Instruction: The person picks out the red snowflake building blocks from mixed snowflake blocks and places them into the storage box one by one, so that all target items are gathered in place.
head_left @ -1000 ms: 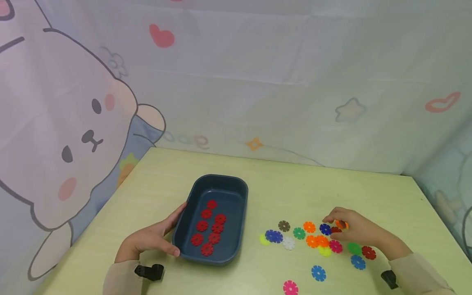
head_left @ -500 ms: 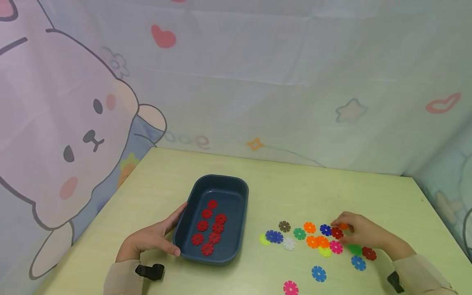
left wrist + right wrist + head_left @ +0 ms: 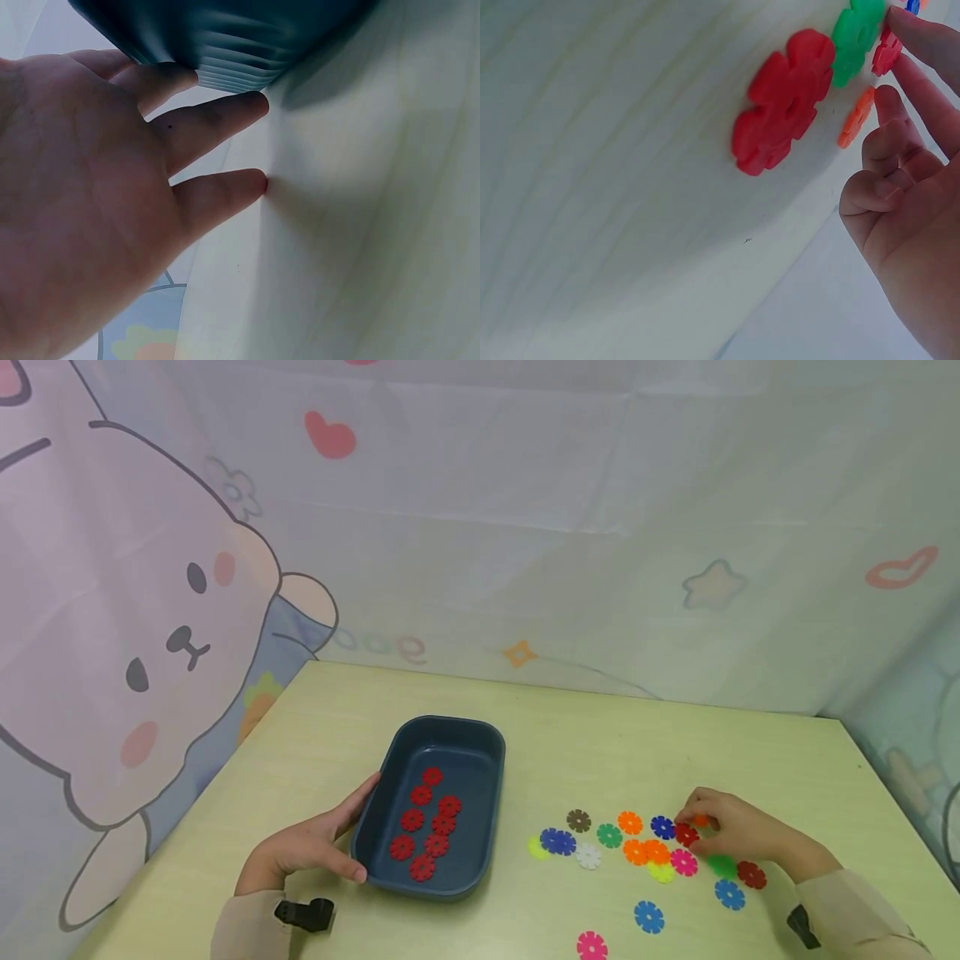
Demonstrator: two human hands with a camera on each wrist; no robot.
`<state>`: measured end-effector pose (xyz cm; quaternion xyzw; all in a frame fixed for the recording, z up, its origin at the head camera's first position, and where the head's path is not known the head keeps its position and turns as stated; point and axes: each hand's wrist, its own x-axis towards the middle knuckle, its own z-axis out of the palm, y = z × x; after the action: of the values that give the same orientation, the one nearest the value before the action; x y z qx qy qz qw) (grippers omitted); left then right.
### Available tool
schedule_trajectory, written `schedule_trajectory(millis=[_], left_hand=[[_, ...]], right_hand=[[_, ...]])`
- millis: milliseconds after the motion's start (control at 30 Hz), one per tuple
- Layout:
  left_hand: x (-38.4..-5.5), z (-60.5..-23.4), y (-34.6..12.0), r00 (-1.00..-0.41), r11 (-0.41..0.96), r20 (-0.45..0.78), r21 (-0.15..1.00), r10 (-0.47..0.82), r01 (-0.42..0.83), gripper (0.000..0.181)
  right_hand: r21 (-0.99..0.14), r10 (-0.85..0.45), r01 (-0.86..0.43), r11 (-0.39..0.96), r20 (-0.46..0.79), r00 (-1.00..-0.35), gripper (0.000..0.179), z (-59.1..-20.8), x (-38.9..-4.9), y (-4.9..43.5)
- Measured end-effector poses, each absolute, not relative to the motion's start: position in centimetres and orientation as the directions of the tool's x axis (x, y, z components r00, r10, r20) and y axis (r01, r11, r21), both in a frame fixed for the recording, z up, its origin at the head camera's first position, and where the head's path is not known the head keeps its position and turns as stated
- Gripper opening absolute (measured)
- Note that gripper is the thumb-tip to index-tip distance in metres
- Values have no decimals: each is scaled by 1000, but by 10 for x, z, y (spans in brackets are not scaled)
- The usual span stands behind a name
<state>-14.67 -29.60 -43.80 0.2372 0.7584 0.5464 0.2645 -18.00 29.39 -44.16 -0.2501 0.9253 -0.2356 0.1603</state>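
Note:
A dark blue tray [image 3: 491, 827] stands on the table with several red snowflake discs [image 3: 412, 819] inside. My left hand [image 3: 303, 847] rests along its left side, thumb by the near corner; the left wrist view shows straight fingers [image 3: 217, 124] near the tray's ribbed outer wall [image 3: 240, 45]. On the right, my right hand [image 3: 738, 831] pinches a red snowflake disc [image 3: 686, 835] between thumb and index finger, low over the table. The right wrist view shows this red disc [image 3: 886, 52] at the fingertips, the other fingers curled. An orange disc [image 3: 701, 820] is partly hidden by the hand.
Around the right hand lie a blue disc [image 3: 663, 827], a pink disc [image 3: 683, 862], a green disc [image 3: 722, 866] and another red disc [image 3: 752, 875]. Several more colours spread leftward, including a white disc [image 3: 588, 856]. A printed cloth [image 3: 480, 527] hangs behind the table.
My right hand has shifted slightly right from over the blue and orange discs, and its thumb and index finger have closed on the red disc. The left hand and tray have stayed put.

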Motion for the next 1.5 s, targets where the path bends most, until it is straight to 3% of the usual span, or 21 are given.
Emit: schedule_trajectory(millis=[600, 1500], left_hand=[[-146, -438, -297, -740, 279, -146, 959, 657, 58, 124], [-145, -438, -296, -739, 258, -125, 964, 662, 69, 124]], right_hand=[[-563, -489, -300, 770, -218, -844, 34, -440, -174, 291], [-648, -562, -322, 691, -200, -803, 33, -441, -174, 298]])
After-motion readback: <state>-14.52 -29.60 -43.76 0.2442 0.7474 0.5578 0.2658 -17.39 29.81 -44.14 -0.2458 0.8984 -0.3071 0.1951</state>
